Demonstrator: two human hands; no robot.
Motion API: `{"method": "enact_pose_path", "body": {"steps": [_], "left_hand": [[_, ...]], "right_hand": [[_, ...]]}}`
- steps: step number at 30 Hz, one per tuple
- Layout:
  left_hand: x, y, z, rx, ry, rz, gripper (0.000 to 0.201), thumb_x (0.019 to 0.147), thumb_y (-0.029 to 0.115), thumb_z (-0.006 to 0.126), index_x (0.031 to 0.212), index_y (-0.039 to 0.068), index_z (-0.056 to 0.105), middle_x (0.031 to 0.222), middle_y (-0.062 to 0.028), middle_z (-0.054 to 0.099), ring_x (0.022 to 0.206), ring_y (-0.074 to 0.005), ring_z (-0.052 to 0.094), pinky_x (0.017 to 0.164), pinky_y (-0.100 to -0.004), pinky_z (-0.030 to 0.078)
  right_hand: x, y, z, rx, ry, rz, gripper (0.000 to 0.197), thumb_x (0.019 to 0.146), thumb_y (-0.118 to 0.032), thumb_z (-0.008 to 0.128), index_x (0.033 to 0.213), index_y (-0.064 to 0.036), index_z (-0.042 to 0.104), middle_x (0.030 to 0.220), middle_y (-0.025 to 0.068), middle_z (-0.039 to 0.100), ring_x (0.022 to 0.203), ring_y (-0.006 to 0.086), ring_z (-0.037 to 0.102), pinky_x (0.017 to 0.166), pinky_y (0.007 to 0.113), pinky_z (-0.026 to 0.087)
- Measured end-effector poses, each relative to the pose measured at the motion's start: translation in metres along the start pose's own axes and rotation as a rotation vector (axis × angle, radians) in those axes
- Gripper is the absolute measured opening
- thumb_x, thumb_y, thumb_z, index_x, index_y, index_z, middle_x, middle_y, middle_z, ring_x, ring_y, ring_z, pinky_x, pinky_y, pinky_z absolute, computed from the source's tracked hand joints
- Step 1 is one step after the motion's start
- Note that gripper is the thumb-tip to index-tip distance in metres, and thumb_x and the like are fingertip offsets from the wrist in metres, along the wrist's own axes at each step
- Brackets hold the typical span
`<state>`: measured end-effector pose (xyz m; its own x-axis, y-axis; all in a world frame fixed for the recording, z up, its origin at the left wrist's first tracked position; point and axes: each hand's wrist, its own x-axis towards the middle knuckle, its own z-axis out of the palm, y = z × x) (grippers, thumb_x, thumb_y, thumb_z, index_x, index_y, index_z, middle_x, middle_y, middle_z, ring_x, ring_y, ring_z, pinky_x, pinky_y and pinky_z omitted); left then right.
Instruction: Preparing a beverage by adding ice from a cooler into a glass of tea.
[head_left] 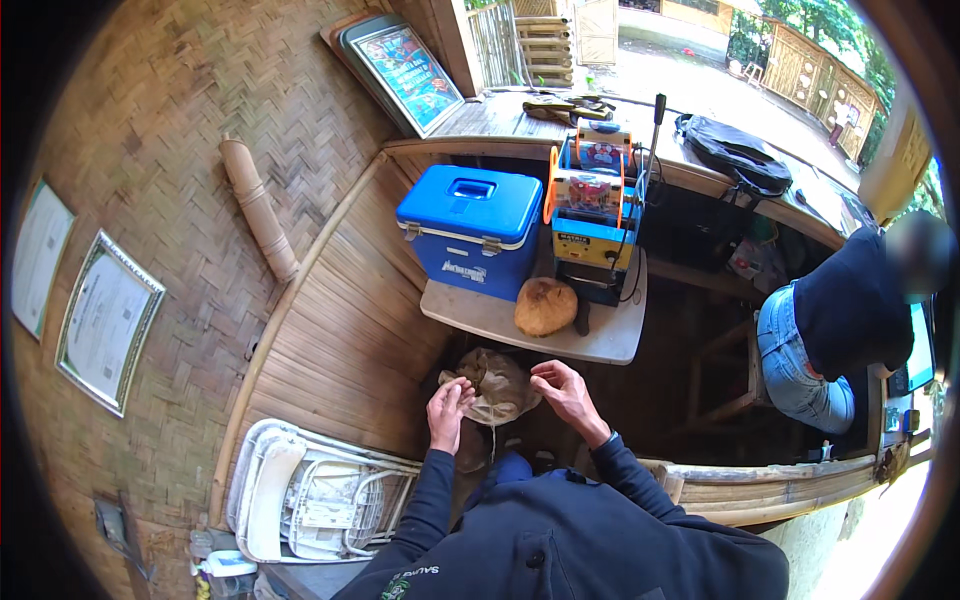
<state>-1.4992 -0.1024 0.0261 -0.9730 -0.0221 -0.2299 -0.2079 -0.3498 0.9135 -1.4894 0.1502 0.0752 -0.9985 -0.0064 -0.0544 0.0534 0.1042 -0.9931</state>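
Observation:
A pale, crumpled sack [512,392] with a brownish, gathered top sits low in front of me, below the table edge. A white string hangs from its near side. At the sack's left side is my left hand [450,412], fingers curled together with the thumb against them. My right hand [568,398] is at its right side, thumb and forefinger brought together in a pinch. Anything between the fingertips of either hand is too small to make out. Whether the hands touch the sack is unclear.
Ahead, a pale table [590,343] bears a blue cooler box [470,235], a yellow-and-blue machine [592,240] with orange-rimmed wheels, and a round brown fibrous object [546,307]. Folded white chairs [320,495] lean at left. A person [840,310] sits at right by a screen.

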Motion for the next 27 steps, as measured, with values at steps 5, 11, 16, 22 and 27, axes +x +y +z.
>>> {"method": "enact_pose_path", "body": {"steps": [5,11,16,22,27], "left_hand": [[0.072,0.016,0.026,-0.002,-0.044,0.033,0.027,0.099,0.019,0.056,0.118,0.001,0.061,0.108,-0.0074,0.066,0.096,-0.0140,0.065,0.083,-0.0292,0.055],[0.170,0.035,0.043,-0.111,-0.073,-0.012,0.028,0.099,0.021,0.054,0.119,0.001,0.058,0.111,-0.0096,0.064,0.100,-0.0196,0.064,0.091,-0.0365,0.054],[0.258,0.053,0.063,-0.303,-0.079,-0.042,0.029,0.099,0.019,0.053,0.122,0.000,0.054,0.112,-0.0113,0.061,0.106,-0.0265,0.062,0.094,-0.0395,0.053],[0.346,0.053,0.072,-0.446,0.000,-0.080,0.034,0.096,0.016,0.056,0.125,-0.001,0.052,0.120,-0.0146,0.054,0.109,-0.0316,0.058,0.095,-0.0450,0.051],[0.367,0.049,0.071,-0.526,0.044,-0.143,0.018,0.092,0.011,0.055,0.107,0.000,0.055,0.107,-0.0114,0.055,0.105,-0.0304,0.058,0.094,-0.0467,0.052]], "right_hand": [[0.025,0.005,-0.017,-0.027,0.047,0.058,0.030,0.089,-0.024,0.067,0.109,-0.0016,0.065,0.096,0.0114,0.071,0.087,0.0160,0.067,0.076,0.031,0.054],[0.066,0.011,-0.030,-0.105,0.118,0.063,0.030,0.089,-0.024,0.068,0.110,-0.0022,0.065,0.097,0.0122,0.071,0.088,0.0187,0.068,0.079,0.032,0.054],[0.103,0.013,-0.025,-0.105,0.155,0.115,0.030,0.089,-0.024,0.067,0.107,-0.0004,0.065,0.096,0.0116,0.071,0.090,0.0188,0.067,0.081,0.032,0.054],[0.150,0.015,-0.003,-0.131,0.204,0.056,0.030,0.089,-0.024,0.067,0.107,0.0001,0.065,0.097,0.0117,0.070,0.091,0.0190,0.067,0.082,0.032,0.053],[0.178,0.012,0.006,-0.188,0.195,0.080,0.030,0.088,-0.024,0.068,0.106,-0.0001,0.065,0.098,0.0117,0.070,0.091,0.0191,0.068,0.081,0.032,0.054]]}}
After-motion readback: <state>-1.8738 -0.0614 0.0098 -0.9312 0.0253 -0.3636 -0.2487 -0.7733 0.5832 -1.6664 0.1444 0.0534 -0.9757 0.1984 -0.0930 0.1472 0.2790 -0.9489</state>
